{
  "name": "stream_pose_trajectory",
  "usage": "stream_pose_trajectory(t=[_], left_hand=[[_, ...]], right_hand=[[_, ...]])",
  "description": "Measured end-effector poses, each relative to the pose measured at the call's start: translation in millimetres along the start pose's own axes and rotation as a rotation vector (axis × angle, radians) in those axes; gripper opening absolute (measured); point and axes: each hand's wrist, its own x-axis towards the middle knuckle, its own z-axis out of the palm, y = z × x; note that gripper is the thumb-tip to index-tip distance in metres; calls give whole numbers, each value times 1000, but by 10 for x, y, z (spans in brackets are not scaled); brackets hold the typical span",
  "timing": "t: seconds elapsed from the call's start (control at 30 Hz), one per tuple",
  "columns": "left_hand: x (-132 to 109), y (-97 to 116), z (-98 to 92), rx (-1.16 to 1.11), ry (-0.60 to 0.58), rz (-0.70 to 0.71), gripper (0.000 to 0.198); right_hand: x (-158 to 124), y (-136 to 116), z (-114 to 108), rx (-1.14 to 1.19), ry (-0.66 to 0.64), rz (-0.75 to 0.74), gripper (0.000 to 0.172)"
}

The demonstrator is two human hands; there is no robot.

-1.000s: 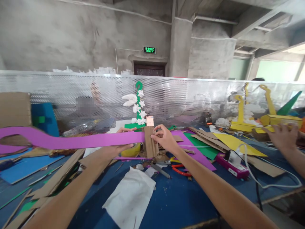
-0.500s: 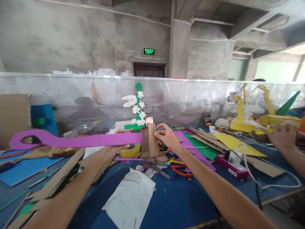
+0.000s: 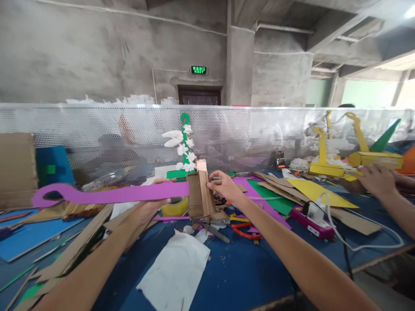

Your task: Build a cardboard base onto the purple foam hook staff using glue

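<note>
A long purple card strip (image 3: pixel 110 194) with a hooked, looped end at the left is held level above the blue table (image 3: pixel 246 276). My left hand (image 3: pixel 152 203) grips it from below near its right end, thumb on top. The strip's right end meets a brown cardboard block (image 3: pixel 199 194). My right hand (image 3: pixel 223 186) pinches the block's upper right edge. A roll of yellow tape (image 3: pixel 173 206) lies just behind and under the strip.
White paper (image 3: pixel 177 270), red-handled pliers (image 3: pixel 246 231) and card scraps lie below my hands. A pink glue gun (image 3: pixel 311 220) with a white cable sits at the right. Another person's hand (image 3: pixel 376 180) rests by yellow models. A green model (image 3: pixel 184 147) stands before the perforated screen.
The purple strip has slid to the right, so its looped left end now shows further in. The cardboard block has tilted more upright under my right hand.
</note>
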Motion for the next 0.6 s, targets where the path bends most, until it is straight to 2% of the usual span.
stream_pose_trajectory(t=[0.4,0.6], left_hand=[[-11,-13,-13,-14,8,-17,54],[-14,-14,2,-12,-7,-4,55]], right_hand=[[-22,-38,2,-51,15,32,48],[15,27,-9,-8,7,7,48]])
